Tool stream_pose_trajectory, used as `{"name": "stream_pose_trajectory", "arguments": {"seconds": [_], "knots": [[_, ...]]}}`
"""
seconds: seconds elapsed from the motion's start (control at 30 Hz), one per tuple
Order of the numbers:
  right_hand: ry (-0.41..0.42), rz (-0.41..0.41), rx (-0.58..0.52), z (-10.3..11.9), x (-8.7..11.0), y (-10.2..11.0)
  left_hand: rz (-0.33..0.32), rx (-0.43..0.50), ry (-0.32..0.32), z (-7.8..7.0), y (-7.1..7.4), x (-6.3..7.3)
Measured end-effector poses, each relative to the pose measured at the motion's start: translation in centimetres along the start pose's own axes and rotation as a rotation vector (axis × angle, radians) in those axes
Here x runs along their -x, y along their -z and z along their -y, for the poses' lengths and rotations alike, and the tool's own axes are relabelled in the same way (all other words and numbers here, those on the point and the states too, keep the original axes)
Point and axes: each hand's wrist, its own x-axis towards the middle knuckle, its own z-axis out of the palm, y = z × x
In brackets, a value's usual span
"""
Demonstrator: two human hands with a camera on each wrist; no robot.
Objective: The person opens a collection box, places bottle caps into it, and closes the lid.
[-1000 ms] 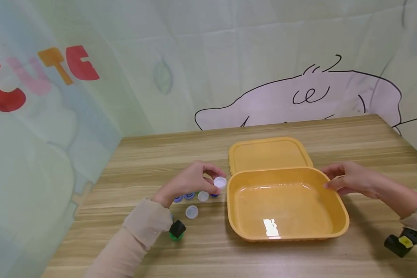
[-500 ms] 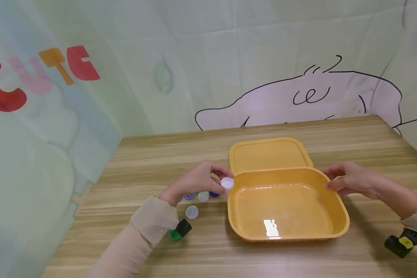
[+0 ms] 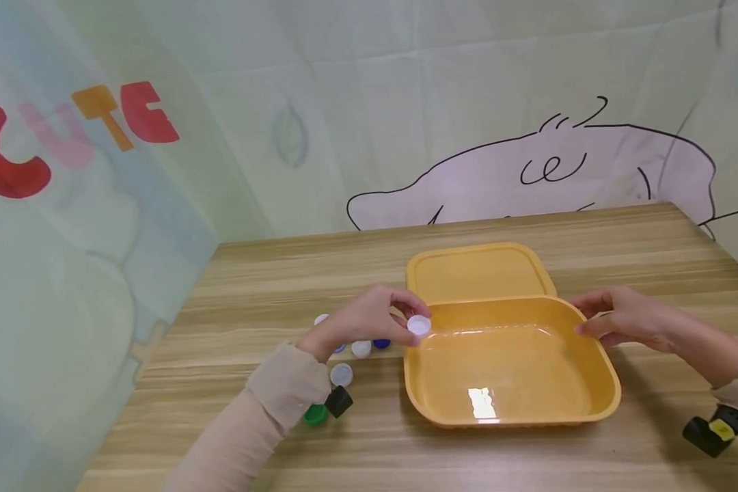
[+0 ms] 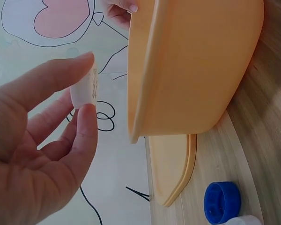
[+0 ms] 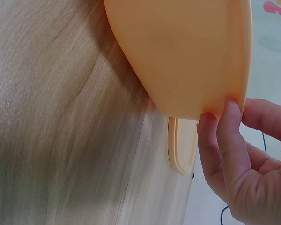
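A white bottle cap is pinched between the thumb and fingers of my left hand, held at the left rim of an orange plastic box. The left wrist view shows the same bottle cap from its side, a little apart from the box wall. My right hand grips the box's right rim, thumb on one side and fingers against the outer wall, as the right wrist view shows. The inside of the box holds nothing visible but a bright reflection.
Behind the box lies its flat orange lid, partly covered by it. Left of the box several caps lie on the wooden table, among them a blue cap, a white cap and a green cap. My left forearm hides some.
My left hand has carried the white bottle cap to the right, from beside the box to over its left rim. The right hand and the box stay where they were.
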Motion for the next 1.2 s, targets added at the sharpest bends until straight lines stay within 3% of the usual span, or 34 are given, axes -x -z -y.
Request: {"name": "stream_pose_trajectory", "arguments": {"seconds": [0.23,0.5,0.73,1.2], "knots": [[0.007,0.016,-0.007,-0.2,0.0,0.0,0.027,0.01,-0.051,-0.2,-0.5,-0.6],[0.009,0.015,0.0,-0.2,-0.1,0.0,0.026,-0.119,-0.066,-1.1,-1.0,-1.4],[0.012,0.021,-0.003,0.0,0.0,0.1,0.044,-0.065,-0.086,-1.6,-1.5,-2.1],[0.018,0.041,0.001,-0.1,0.1,0.2,0.069,-0.125,-0.115,-2.3,-2.4,-3.8]]}}
